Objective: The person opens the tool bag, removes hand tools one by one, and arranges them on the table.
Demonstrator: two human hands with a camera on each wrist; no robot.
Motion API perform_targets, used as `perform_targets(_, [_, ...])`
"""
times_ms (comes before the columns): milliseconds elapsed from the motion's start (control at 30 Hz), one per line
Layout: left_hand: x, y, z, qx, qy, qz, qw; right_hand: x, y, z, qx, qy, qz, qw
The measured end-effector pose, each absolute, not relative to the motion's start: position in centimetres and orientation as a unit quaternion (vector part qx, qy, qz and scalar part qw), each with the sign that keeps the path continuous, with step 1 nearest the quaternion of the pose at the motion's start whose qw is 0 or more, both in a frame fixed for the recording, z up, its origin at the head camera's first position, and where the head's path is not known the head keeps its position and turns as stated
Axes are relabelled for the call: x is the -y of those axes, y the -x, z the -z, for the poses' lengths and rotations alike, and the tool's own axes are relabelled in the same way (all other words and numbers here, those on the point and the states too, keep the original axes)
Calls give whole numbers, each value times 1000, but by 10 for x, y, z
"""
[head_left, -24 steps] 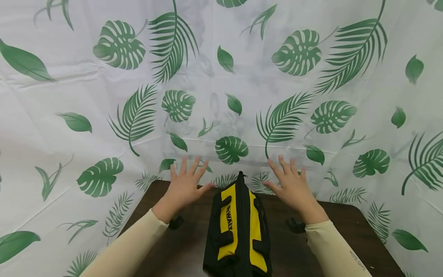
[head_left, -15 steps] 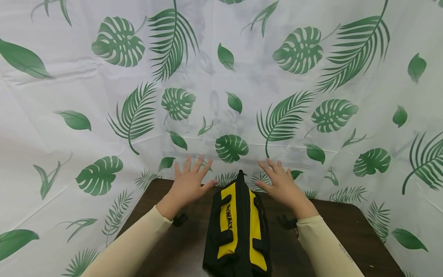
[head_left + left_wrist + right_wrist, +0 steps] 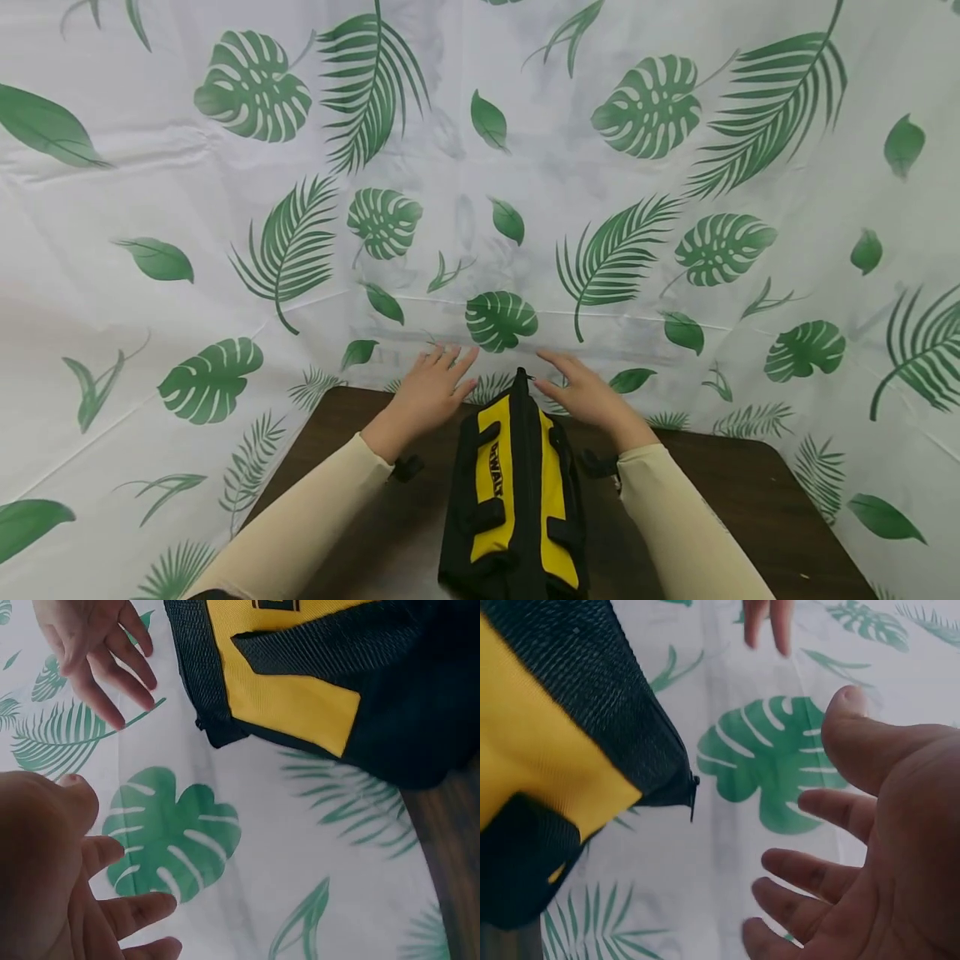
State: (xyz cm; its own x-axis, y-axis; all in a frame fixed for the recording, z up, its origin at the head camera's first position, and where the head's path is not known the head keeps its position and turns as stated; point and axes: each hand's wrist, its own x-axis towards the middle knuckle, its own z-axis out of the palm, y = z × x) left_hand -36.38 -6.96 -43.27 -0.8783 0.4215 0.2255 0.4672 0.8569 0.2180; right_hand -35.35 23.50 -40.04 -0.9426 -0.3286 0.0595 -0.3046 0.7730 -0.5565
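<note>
A yellow and black DEWALT tool bag stands on the dark table, its zipper running along the top and black strap handles on its sides. My left hand is at the left of the bag's far end, fingers spread and holding nothing. On the other side, my right hand reaches in near the zipper end, also with extended fingers and nothing in it. The left wrist view shows the bag beyond my open palm. In the right wrist view, the zipper pull hangs at the bag's end, apart from my fingers.
A white cloth with green leaf prints hangs behind the table and on both sides. The dark wooden table extends left and right of the bag. Black wrist straps show below both hands.
Both hands have moved inward toward each other and the far end of the bag, the left going right and the right going left. The bag has stayed in place.
</note>
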Motion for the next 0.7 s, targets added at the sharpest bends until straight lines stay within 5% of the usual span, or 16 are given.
perform_targets(433, [36,397,438,936,289,200,6,-211,385,419,-911,103,387,102])
perform_targets(700, [19,417,436,919,328,218,-27,-201,401,430,-915,77,389,72])
